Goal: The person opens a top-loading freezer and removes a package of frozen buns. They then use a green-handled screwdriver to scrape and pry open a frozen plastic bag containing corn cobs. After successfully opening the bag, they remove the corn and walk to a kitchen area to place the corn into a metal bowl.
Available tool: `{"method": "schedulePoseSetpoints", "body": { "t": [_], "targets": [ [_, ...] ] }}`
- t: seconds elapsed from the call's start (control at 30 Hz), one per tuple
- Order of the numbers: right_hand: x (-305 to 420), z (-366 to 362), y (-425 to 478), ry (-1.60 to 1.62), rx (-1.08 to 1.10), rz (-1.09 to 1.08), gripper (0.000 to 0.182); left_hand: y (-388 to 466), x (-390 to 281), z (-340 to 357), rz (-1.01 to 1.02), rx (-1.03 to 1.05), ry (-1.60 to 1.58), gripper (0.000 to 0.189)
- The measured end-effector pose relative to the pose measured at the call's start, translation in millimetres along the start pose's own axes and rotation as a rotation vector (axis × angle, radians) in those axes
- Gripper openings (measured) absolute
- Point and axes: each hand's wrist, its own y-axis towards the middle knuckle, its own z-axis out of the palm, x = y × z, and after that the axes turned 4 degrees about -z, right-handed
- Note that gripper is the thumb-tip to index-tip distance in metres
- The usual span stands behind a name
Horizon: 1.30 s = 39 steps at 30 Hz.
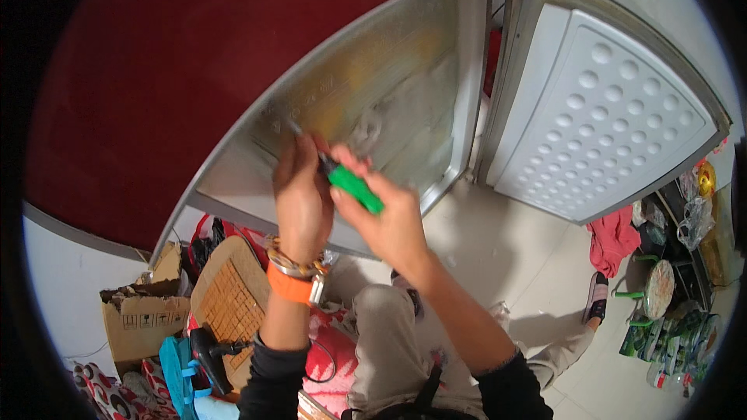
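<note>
My right hand (388,210) grips a screwdriver (355,188) by its green and black handle. My left hand (303,198), with an orange-strapped watch (292,280) at the wrist, is closed about the metal shaft. Past those fingers the blurred shaft tip points up and left, in front of a frosted surface (402,87) inside an open refrigerator compartment. Whether the tip touches this surface I cannot tell. Yellowish and grey patches show in the frost. At the right the white dimpled inside of the compartment door (607,111) hangs swung open.
Above the compartment is a dark red refrigerator door (146,87). At lower left are a torn cardboard box (146,321), a black hair dryer (210,356) and a chair with a woven mat (230,303). A small stool (659,289) and several bottles (671,338) stand at right.
</note>
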Motion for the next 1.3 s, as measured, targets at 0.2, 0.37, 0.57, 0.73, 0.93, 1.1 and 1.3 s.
{"method": "schedulePoseSetpoints", "body": {
  "t": [0.2, 0.37, 0.57, 0.73, 0.93, 1.1, 1.3],
  "targets": [
    [-2.0, -7.2, -20.9, -0.058, 0.000, -0.074, 0.026, -25.9, 12.1, -4.8, 0.016, 0.013, -0.025, 0.024],
    [24.2, -9.9, -12.5, -0.133, 0.077, -0.025, 0.026, -28.5, -0.3, 0.5, -0.006, -0.021, -0.107, 0.020],
    [29.5, -7.3, -6.7, -0.049, 0.094, 0.061, 0.030, -18.6, -9.7, 2.2, -0.014, -0.056, -0.050, 0.022],
    [36.5, -12.4, -30.8, -0.045, -0.038, -0.168, 0.031, -47.4, 2.0, 2.4, -0.024, 0.010, -0.053, 0.024],
    [31.3, -9.8, -16.2, -0.114, 0.103, -0.028, 0.034, -30.6, -4.9, 2.0, -0.014, -0.068, -0.063, 0.024],
    [19.2, -4.0, -22.3, -0.026, 0.012, -0.165, 0.039, -32.7, 3.8, -9.4, -0.004, -0.107, 0.077, 0.024],
    [32.3, -6.8, -22.6, -0.072, 0.092, -0.073, 0.034, -41.4, -4.0, -1.9, -0.014, -0.056, -0.038, 0.024]
  ]
}}
